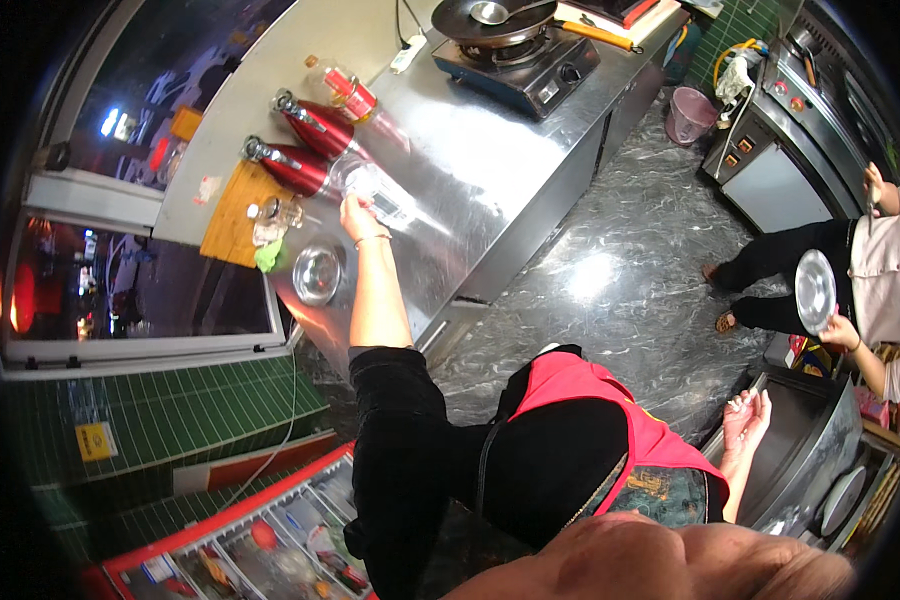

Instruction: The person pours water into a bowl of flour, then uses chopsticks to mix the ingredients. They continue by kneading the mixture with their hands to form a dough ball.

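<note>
My left hand [362, 217] reaches over the steel counter [460, 215], its fingers closed around a clear, see-through cup [350, 176]. Just beyond the cup stand two red bottles [288, 167] with metal tops. A bottle with a red label [342, 90] is beside them. Nearer my forearm sits a round metal bowl [317, 274], and left of it a small clear jar [273, 219]. Off to the right, away from the counter, my right hand [747, 420] is raised with its fingers loosely bent and apart, nothing visible in it.
A portable gas stove [520, 75] carries a black pan [470, 25] with a ladle. At right, another person [885, 250] holds a metal bowl [816, 290]. A pink bucket [690, 115] stands on the dark floor. A red-rimmed display case [240, 525] is at lower left.
</note>
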A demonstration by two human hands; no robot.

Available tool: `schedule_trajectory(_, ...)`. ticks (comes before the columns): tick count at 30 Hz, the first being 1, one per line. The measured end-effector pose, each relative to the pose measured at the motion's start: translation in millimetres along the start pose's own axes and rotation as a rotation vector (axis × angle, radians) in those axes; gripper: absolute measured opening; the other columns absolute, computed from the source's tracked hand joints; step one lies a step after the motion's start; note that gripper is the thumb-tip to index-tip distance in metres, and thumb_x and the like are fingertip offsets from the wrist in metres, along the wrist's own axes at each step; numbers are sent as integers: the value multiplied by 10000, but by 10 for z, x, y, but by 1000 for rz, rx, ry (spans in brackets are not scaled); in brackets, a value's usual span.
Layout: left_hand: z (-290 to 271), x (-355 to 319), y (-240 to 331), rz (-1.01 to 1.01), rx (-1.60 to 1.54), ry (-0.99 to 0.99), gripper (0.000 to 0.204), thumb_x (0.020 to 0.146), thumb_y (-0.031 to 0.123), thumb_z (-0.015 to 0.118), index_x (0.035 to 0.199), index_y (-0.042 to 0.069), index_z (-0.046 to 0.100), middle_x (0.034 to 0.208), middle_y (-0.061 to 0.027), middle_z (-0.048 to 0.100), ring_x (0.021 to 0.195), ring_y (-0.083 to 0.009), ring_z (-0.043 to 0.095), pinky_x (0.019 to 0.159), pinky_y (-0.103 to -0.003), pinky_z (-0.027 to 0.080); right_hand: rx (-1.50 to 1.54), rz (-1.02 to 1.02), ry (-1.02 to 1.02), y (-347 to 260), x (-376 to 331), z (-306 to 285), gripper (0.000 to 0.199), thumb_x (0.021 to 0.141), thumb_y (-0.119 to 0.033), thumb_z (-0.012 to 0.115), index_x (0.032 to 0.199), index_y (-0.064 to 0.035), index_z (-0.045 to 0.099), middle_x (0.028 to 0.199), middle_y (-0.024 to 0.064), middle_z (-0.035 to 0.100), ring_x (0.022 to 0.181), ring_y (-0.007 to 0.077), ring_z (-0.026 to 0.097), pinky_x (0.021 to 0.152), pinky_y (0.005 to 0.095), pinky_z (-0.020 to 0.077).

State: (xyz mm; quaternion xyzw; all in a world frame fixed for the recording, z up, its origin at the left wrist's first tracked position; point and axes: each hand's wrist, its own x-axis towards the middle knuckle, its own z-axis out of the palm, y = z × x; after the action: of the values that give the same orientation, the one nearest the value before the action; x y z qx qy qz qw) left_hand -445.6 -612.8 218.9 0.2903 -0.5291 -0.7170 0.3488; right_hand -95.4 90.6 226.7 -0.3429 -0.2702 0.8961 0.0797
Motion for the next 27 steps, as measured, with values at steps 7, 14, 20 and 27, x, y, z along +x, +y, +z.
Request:
schedule_trajectory(7,-234,932,-180,-148,10,-36,184,808,287,587,750,119,541,706,-19,554,545,-139,473,481,-272,360,-35,-76,141,232,-195,532,248,958,-307,553,828,-97,536,660,4,458,561,125,424,532,263,366)
schedule_trajectory(14,4,567,150,115,251,-88,426,865,305,543,987,-86,659,884,-112,630,733,-219,581,631,-349,497,168,-12,-63,376,-187,567,255,939,-269,568,754,-108,498,616,-31,411,524,111,395,526,259,364)
schedule_trajectory(20,-3,-350,-285,-73,169,-431,270,857,280,521,822,17,566,745,-57,561,619,-180,520,544,-316,435,247,-165,29,306,-451,21,278,898,-314,608,777,-64,604,657,10,531,557,130,464,569,274,428)
schedule_trajectory(27,-240,-2347,-1075,-870,263,-868,249,847,251,494,629,137,457,583,7,482,485,-135,449,443,-278,362,451,-460,181,-43,-1411,-1401,260,884,-303,585,773,-69,607,667,5,539,539,116,457,557,274,417)
